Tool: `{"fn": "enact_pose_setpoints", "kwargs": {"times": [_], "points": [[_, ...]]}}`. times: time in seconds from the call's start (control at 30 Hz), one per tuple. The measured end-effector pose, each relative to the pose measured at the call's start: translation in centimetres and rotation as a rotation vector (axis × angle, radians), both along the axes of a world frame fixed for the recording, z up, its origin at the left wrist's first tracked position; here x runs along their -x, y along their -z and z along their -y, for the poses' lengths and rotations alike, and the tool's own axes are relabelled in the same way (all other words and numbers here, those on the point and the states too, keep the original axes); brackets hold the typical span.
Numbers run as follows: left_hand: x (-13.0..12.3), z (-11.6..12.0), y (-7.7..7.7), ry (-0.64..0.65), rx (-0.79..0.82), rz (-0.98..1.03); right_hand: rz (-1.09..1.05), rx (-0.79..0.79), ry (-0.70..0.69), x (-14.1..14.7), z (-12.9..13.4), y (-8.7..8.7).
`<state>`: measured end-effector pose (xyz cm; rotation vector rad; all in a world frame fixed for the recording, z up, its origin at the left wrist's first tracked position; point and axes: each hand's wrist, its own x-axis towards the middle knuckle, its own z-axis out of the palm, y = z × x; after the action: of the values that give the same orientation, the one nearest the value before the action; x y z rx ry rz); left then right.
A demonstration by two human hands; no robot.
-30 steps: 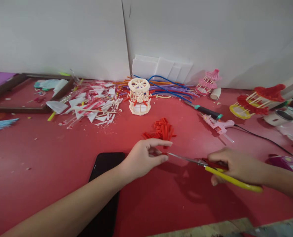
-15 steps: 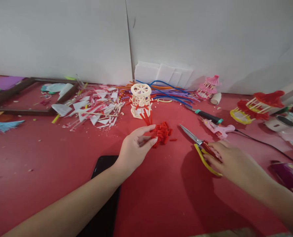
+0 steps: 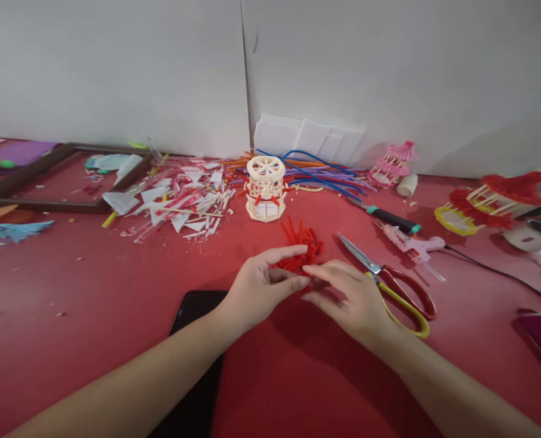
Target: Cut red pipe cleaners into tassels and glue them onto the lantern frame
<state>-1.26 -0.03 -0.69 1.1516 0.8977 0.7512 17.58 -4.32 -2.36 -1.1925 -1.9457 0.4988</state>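
Note:
Thin red pipe cleaners (image 3: 290,231) stick up past the fingers of my left hand (image 3: 264,283), which is closed on them in a pinch. Close against its fingertips, my right hand (image 3: 350,298) curls its thumb and forefinger around the near ends of these red strips; the exact contact is partly hidden. Behind both hands lies a pile of short cut red pieces (image 3: 315,245). Scissors (image 3: 386,277) with one red and one yellow handle rest on the table, slightly spread, just right of my right hand. A cream lattice tower (image 3: 265,188) with red bits around its middle stands beyond the pile.
A black flat device (image 3: 188,389) lies under my left forearm. Right: a pink glue gun (image 3: 414,243) with cord, a black-handled tool (image 3: 391,219), a red-and-yellow model (image 3: 493,201), a pink model (image 3: 393,164). Left: scraps (image 3: 179,198), a brown frame (image 3: 47,205). Coloured stems (image 3: 334,176) lie behind.
My right hand has let go of the scissors, leaving them on the table, and has moved left to my left hand. The view has shifted slightly.

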Motion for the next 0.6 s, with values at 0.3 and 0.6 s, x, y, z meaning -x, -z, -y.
{"fn": "enact_pose_setpoints", "kwargs": {"times": [0.3, 0.6], "points": [[0.1, -0.2, -0.2, -0.041, 0.062, 0.009, -0.1, -0.087, 0.03, -0.1, 0.0, 0.1], [0.6, -1.0, 0.7, -0.27, -0.192, -0.219, -0.35, 0.243, 0.104, -1.5, -0.1, -0.2]]}}
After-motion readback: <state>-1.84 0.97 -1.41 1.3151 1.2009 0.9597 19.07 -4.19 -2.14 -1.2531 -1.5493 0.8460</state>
